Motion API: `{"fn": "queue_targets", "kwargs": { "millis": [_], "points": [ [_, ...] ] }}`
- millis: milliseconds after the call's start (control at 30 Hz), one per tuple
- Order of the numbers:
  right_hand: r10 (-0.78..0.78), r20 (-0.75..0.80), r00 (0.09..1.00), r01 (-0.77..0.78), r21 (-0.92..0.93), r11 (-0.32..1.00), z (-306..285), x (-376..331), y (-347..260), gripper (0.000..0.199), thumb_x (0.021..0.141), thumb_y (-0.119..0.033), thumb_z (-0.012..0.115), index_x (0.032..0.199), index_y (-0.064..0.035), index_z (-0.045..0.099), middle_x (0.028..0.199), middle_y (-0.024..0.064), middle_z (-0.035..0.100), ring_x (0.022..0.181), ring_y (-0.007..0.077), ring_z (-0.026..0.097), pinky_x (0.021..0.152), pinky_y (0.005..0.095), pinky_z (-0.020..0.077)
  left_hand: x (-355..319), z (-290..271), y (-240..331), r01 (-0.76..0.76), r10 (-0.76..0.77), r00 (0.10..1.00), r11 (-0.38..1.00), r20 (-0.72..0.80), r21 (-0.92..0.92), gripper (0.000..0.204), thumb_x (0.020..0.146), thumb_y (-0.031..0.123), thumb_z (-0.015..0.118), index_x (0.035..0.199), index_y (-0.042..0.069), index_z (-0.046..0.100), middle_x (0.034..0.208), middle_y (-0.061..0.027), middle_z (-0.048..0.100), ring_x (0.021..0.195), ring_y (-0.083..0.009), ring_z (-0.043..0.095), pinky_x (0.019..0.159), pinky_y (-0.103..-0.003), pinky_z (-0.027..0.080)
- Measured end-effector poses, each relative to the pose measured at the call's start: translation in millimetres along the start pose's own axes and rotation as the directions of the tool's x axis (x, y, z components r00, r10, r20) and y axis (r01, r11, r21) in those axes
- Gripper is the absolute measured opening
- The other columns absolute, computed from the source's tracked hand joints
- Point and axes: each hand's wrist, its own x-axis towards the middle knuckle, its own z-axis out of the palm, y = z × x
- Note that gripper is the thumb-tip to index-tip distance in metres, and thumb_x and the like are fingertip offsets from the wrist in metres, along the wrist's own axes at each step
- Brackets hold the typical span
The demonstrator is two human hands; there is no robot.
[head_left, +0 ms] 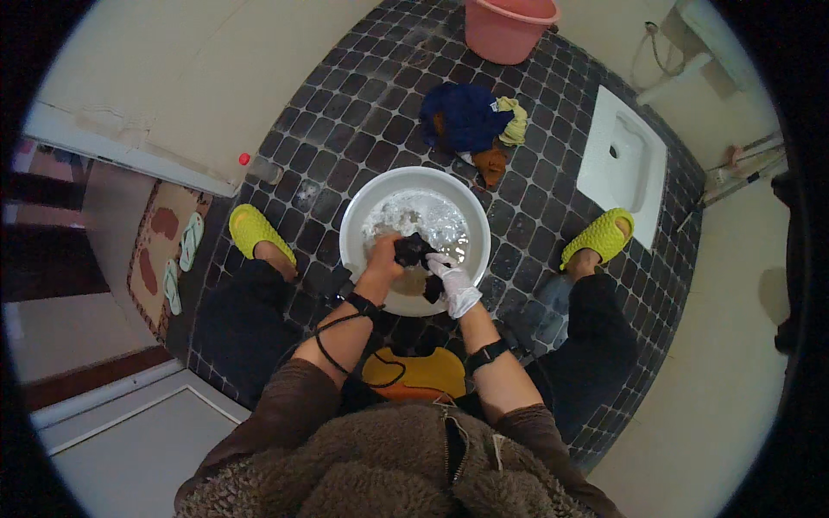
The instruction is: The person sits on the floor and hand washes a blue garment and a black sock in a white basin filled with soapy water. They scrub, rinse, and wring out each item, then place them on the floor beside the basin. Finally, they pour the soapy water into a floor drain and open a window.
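Note:
A white round basin [350, 229] of sudsy, cloudy water stands on the tiled floor between my feet. Over it, both hands grip one wet black cloth [414, 249], too bunched up to tell what garment it is. My bare left hand [384, 257] is closed round its left end. On the right, my right hand [451, 281] wears a white glove and is closed on the cloth too. A dark end of the cloth hangs down beside the gloved fingers, above the basin's near side.
Beyond the basin lies a heap of navy, yellow and brown clothes [462, 121]. A pink bucket [509, 34] stands farther back. To the right is a white squat toilet [623, 155]. A red-capped clear bottle [263, 170] is at the left wall, near the doorway's slippers [191, 240].

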Motion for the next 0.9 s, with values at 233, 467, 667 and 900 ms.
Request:
{"fn": "queue_targets", "kwargs": {
  "millis": [233, 467, 667, 900],
  "points": [
    [-0.043, -0.039, 0.998, 0.045, 0.072, 0.996, 11.5, -3.6, 3.6, 0.038, 0.076, -0.019, 0.07, 0.107, -0.0077, 0.051, 0.09, 0.003, 0.057, 0.072, 0.015, 0.055, 0.06, 0.0286, 0.0476, -55.4, 42.0, 36.4, 0.128, -0.063, 0.956, 0.969, 0.286, -0.213, 0.046, 0.075, 0.016, 0.052, 0.119, 0.002, 0.046, 0.105, -0.0127, 0.058, 0.094, -0.0261, 0.058, 0.085, -0.04, 0.047],
    [-0.402, -0.06, 0.914, 0.384, -0.192, 0.903, 10.9, 0.4, 5.4, 0.028, 0.071, -0.014, 0.073, 0.093, -0.0073, 0.057, 0.08, 0.0025, 0.057, 0.069, 0.011, 0.053, 0.059, 0.0268, 0.0457, -92.8, 56.4, 76.1, 0.34, -0.202, 0.902, 0.877, 0.382, -0.34, 0.029, 0.084, 0.028, 0.052, 0.107, 0.008, 0.053, 0.099, -0.0084, 0.059, 0.093, -0.0221, 0.057, 0.083, -0.038, 0.046],
    [-0.418, 0.117, 0.901, 0.426, -0.057, 0.903, 5.6, 4.5, 8.5, 0.02, 0.072, -0.009, 0.07, 0.089, -0.0075, 0.059, 0.081, 0.0007, 0.058, 0.071, 0.0104, 0.054, 0.062, 0.0248, 0.0459, -107.4, 52.0, 85.5, 0.156, -0.163, 0.981, 0.985, 0.102, 0.074, 0.016, 0.076, 0.007, 0.064, 0.081, 0.012, 0.05, 0.077, -0.0038, 0.055, 0.062, -0.0159, 0.052, 0.044, -0.029, 0.042],
    [-0.188, 0.158, 0.969, 0.08, 0.52, 0.85, -3.1, 14.3, 10.5, 0.026, 0.08, -0.02, 0.062, 0.103, -0.0084, 0.057, 0.089, 0.005, 0.059, 0.074, 0.0175, 0.058, 0.061, 0.0309, 0.0488, -89.8, 55.3, 83.0, -0.321, 0.305, 0.947, 0.885, 0.101, 0.339, 0.018, 0.077, -0.001, 0.052, 0.09, 0.01, 0.056, 0.082, -0.0057, 0.055, 0.071, -0.0165, 0.055, 0.053, -0.03, 0.047]
  ]
}}
